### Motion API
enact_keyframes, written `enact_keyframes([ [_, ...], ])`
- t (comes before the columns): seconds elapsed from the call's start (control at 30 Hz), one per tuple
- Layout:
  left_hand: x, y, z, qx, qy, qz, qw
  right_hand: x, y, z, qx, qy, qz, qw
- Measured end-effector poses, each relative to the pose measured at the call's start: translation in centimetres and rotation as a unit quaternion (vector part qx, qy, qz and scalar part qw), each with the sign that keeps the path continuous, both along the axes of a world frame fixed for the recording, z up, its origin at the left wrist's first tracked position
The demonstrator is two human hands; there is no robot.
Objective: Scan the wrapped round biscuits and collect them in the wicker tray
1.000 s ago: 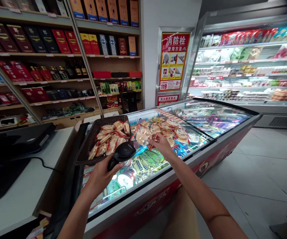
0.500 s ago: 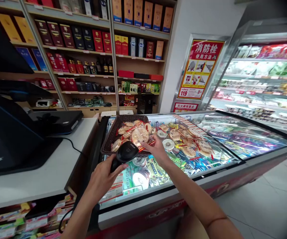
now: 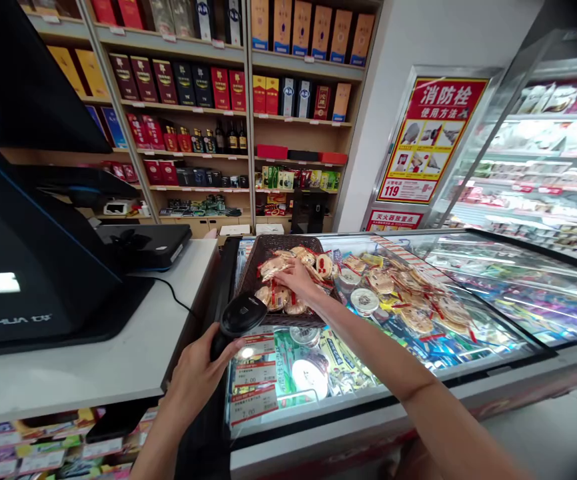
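Observation:
My left hand (image 3: 199, 365) is closed around the handle of a black handheld barcode scanner (image 3: 242, 313), its head over the basket's near left corner. Inside the dark brown woven basket (image 3: 256, 257), my right hand (image 3: 299, 280) grips a clear-wrapped packet of round flat pastries (image 3: 274, 267); the fingertips are partly hidden. More wrapped pastries (image 3: 293, 305) lie in the basket around it. The basket rests on the glass top of a freezer chest (image 3: 288, 423). To its right, a heap of similar packets (image 3: 408, 300) lies on the glass.
At left, a white counter (image 3: 93, 373) carries a black checkout machine (image 3: 33, 253) and a cable. Price labels (image 3: 253, 403) lie at the freezer's near left. Shelves of boxed bottles (image 3: 183, 83) stand behind. A lit refrigerated display (image 3: 558, 160) is at right.
My right hand has moved from the basket's right side further in and to the left, with a pastry packet. The scanner has drawn slightly back from the pastries. The view has turned left.

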State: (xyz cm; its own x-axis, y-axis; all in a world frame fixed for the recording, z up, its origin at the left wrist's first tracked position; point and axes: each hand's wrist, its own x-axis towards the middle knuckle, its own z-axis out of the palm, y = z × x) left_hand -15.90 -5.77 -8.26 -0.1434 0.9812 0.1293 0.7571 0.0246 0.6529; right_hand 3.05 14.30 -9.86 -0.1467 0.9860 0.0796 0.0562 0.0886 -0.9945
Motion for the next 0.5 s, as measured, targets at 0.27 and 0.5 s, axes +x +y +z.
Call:
enact_keyframes([
  [0.27,2.2,1.3,0.9,-0.004,-0.004,-0.025,1.000,5.4,-2.4,0.2,0.074,0.082,0.020,0.994],
  [0.5,6.8,3.8,1.3,0.030,-0.018,-0.095,0.995,20.2,5.5,-2.6,0.090,-0.153,-0.310,0.934],
])
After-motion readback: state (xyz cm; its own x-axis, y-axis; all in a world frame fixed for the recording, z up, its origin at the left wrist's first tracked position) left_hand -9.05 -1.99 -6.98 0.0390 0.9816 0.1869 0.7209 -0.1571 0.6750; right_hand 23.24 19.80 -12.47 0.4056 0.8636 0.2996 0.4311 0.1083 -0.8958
